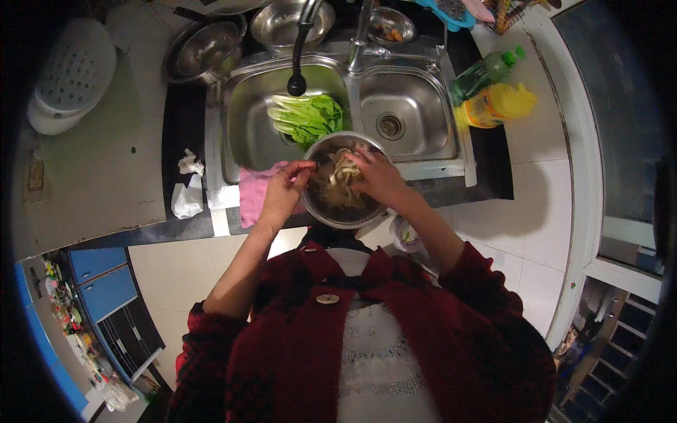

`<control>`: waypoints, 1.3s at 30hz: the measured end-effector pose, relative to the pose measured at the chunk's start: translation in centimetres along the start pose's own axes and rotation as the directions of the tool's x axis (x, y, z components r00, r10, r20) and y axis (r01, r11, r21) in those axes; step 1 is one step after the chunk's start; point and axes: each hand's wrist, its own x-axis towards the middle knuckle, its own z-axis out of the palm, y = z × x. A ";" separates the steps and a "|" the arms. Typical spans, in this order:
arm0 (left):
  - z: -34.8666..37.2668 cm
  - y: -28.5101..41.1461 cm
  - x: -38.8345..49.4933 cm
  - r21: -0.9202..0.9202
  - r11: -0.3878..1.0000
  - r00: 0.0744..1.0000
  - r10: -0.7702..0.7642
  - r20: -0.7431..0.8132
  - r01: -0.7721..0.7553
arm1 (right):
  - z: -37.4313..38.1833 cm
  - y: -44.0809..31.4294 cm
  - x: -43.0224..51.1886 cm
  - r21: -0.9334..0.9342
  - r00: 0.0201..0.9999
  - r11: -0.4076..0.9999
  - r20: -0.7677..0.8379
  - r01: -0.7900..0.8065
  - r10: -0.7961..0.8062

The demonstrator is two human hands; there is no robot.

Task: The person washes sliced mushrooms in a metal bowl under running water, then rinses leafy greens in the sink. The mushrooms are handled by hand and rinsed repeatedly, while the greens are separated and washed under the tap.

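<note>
A round metal bowl [346, 224] stands at the sink's front edge, partly past the counter. Inside lie pale sliced mushrooms [344, 182], apparently in murky water. My right hand [382, 180] reaches in from the right, its fingers spread over the slices and touching them. At the bowl's left rim is my left hand [288, 185], thumb and fingertips drawn together. Whether they grip the rim or a small piece cannot be made out. Behind the bowl, green leafy vegetable leaves [312, 116] with white stems lie in the left basin [254, 143].
A black spray head [297, 84] hangs over the left basin. The right basin [412, 106] has a drain. A pink cloth [256, 195] lies by my left hand. Right of the sink are a green bottle [481, 76] and a yellow bottle [494, 106]. Metal bowls [291, 24] stand behind.
</note>
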 end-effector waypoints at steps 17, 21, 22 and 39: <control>3.7 -0.2 2.6 0.683 0.675 0.957 0.142 0.251 -0.279 | -2.2 1.8 -0.2 0.064 0.961 0.960 0.060 -0.274 0.271; 7.9 -2.5 2.7 0.834 0.406 0.927 0.116 0.358 -0.373 | -0.6 5.0 -2.5 0.190 0.918 0.913 -0.103 -0.360 0.384; 8.5 -2.9 2.9 0.836 0.352 0.906 0.109 0.410 -0.421 | -0.1 5.6 -3.2 0.222 0.878 0.857 -0.008 -0.466 0.479; 12.0 6.6 11.5 0.573 0.723 0.904 0.421 0.078 -0.386 | -8.7 8.0 -2.4 0.877 0.702 0.071 0.329 -0.475 0.632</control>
